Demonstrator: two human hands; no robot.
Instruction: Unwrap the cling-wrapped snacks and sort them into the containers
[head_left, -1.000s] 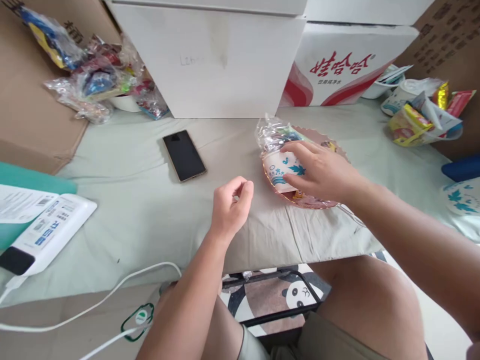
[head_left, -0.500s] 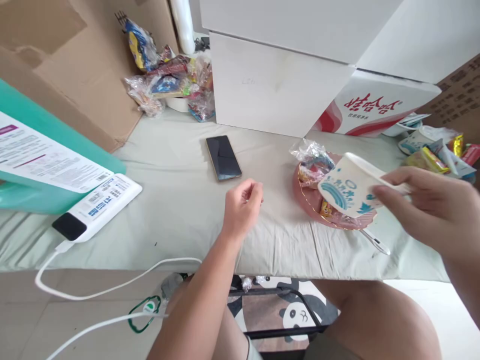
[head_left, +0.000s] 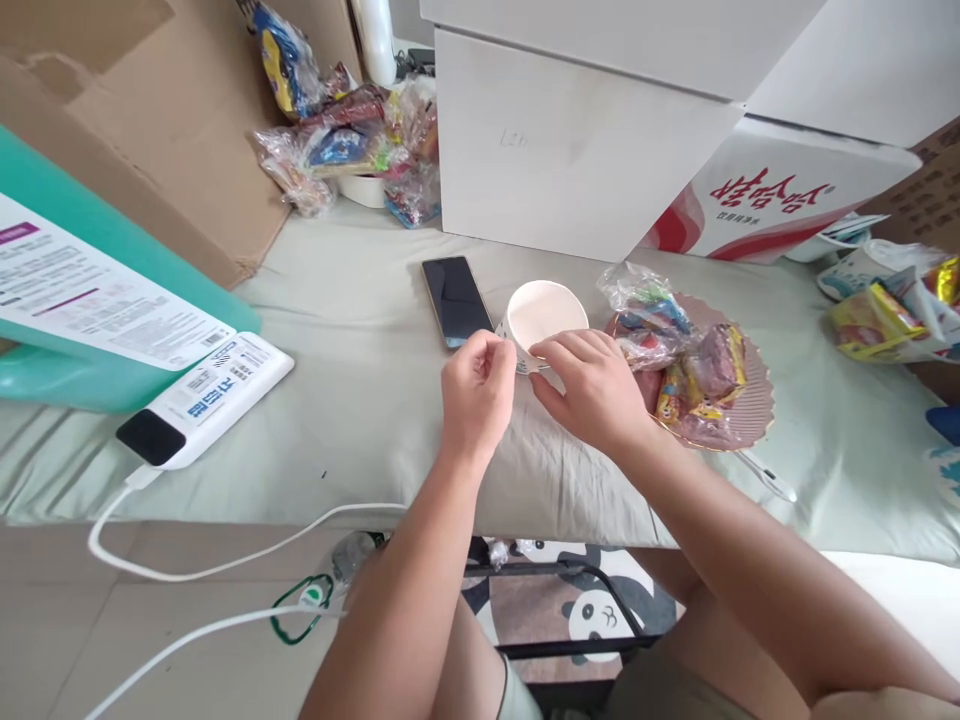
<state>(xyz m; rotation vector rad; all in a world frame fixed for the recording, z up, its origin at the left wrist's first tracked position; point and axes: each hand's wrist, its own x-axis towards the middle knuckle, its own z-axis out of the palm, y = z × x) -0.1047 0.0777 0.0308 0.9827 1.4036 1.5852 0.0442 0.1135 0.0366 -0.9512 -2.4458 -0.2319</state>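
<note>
A white paper bowl [head_left: 541, 310] stands upright on the cloth-covered table, and its visible inside is bare. My right hand [head_left: 589, 385] is at the bowl's near right side, fingers spread, holding nothing that shows. Close to the bowl's near left edge, my left hand [head_left: 480, 385] has its fingers curled together; what they hold, if anything, is hidden. Right of the bowl lies a pink scalloped plate [head_left: 759, 400] with several wrapped snacks [head_left: 720, 362]. Behind my left hand rests a dark phone [head_left: 456, 300].
A white power bank [head_left: 214, 400] with a cable and a green jug [head_left: 97, 290] are at left. White boxes [head_left: 577, 150] stand behind. Snack piles sit back left and far right. A white handle [head_left: 769, 475] sticks out from under the plate.
The bowl has gone from my right hand above the plate to the table beside the phone, and my right hand has moved left and opened. Snacks on the plate are now uncovered. The view has shifted slightly.
</note>
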